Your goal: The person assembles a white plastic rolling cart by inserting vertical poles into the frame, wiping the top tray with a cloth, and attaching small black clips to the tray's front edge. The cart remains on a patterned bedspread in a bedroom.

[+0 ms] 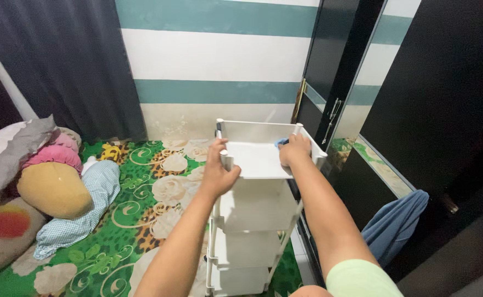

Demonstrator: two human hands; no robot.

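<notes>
While the fingers [218,147] of the left hand [218,170] are clenched around the front left edge of the white top tray [255,159], the right hand [294,151] presses a blue cloth [280,142] on the tray's right side, fingers curled over it. This tray tops a white tiered rack [250,242] standing on a green flowered carpet [137,198], beside a black wardrobe [445,110]; pillows [49,176] lie at the left.

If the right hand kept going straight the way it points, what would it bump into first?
Probably the far wall of the white cart's top tray. The right hand rests inside that tray on a blue cloth, pointing ahead toward the back rim. Beyond it is the striped wall, though depth is hard to judge.
</notes>
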